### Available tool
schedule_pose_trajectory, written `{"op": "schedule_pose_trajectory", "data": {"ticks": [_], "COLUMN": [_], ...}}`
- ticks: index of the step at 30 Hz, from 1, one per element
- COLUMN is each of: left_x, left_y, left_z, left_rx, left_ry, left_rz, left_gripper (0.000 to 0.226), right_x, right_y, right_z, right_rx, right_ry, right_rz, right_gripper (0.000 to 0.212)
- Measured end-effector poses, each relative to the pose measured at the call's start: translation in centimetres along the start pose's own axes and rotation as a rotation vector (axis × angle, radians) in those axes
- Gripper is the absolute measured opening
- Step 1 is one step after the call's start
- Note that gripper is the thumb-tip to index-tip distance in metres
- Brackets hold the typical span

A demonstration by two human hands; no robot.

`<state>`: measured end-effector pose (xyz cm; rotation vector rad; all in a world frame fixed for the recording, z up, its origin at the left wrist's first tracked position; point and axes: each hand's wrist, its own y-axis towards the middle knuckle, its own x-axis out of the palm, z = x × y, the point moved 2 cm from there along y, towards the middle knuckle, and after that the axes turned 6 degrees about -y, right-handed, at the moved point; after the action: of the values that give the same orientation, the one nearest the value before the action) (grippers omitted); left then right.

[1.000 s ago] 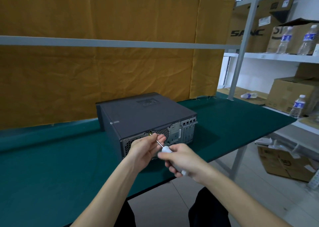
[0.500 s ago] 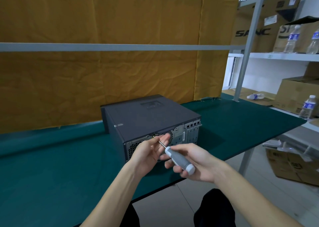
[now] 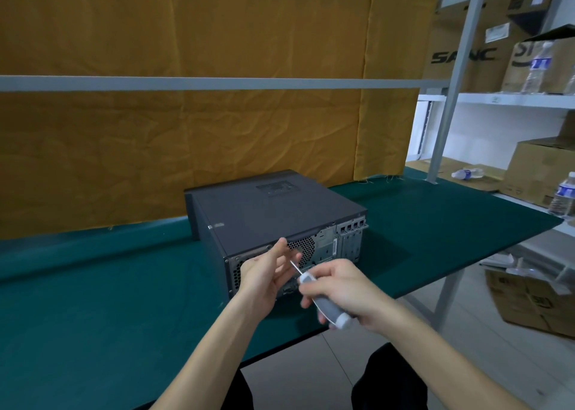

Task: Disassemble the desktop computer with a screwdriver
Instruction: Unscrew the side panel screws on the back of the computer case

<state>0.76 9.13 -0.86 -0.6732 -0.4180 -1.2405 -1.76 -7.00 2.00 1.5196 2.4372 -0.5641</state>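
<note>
A dark grey desktop computer (image 3: 267,213) lies flat on the green table (image 3: 93,300), its perforated rear panel facing me. My right hand (image 3: 345,291) grips the grey and white handle of a screwdriver (image 3: 323,300), whose thin metal shaft points up and left toward the rear panel. My left hand (image 3: 267,269) is raised in front of the vent grille, fingers extended and close to the shaft's tip. I cannot tell whether the fingers touch the shaft or hold a screw.
A mustard cloth (image 3: 217,113) hangs behind the table with a grey rail across it. Metal shelving on the right holds cardboard boxes (image 3: 466,36) and water bottles (image 3: 563,198). More boxes (image 3: 529,300) sit on the floor beyond the table's right edge.
The screwdriver has drawn back from the rear panel toward me, and more of its handle shows. My left hand's fingers have straightened upward.
</note>
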Motion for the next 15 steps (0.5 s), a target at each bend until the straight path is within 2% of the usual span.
{"op": "schedule_pose_trajectory", "data": {"ticks": [2, 3, 4, 6, 7, 8, 10, 13, 15], "left_x": [0.3, 0.5, 0.6, 0.7, 0.6, 0.5, 0.3, 0.2, 0.4], "left_y": [0.2, 0.2, 0.2, 0.4, 0.5, 0.5, 0.5, 0.4, 0.4], "left_z": [0.0, -0.1, -0.1, -0.2, -0.3, -0.4, -0.3, -0.3, -0.4], "left_rx": [0.028, 0.017, -0.004, -0.031, -0.037, -0.041, -0.052, -0.051, -0.080], "left_ry": [0.030, 0.010, -0.026, -0.093, -0.114, -0.125, -0.131, -0.115, -0.139], "left_rz": [0.025, 0.023, 0.012, -0.023, -0.038, -0.048, -0.035, 0.041, 0.103], "left_gripper": [0.021, 0.017, 0.015, 0.016, 0.019, 0.021, 0.022, 0.026, 0.022], "right_x": [-0.1, -0.1, -0.2, -0.3, -0.4, -0.5, -0.7, -0.4, -0.2], "right_y": [0.4, 0.5, 0.7, 0.2, -0.2, -0.4, -0.1, 0.2, 0.3], "right_z": [0.3, 0.6, 0.8, 0.9, 0.8, 0.8, 0.5, 0.1, 0.2], "right_rx": [-0.101, -0.097, -0.044, 0.134, 0.184, 0.195, 0.132, -0.009, -0.066], "right_ry": [-0.384, -0.362, -0.168, 0.346, 0.455, 0.461, 0.300, -0.310, -0.476], "right_rz": [0.260, 0.269, 0.186, -0.138, -0.250, -0.305, -0.234, 0.066, 0.183], "right_gripper": [0.017, 0.020, 0.022, 0.030, 0.034, 0.037, 0.035, 0.016, 0.016]}}
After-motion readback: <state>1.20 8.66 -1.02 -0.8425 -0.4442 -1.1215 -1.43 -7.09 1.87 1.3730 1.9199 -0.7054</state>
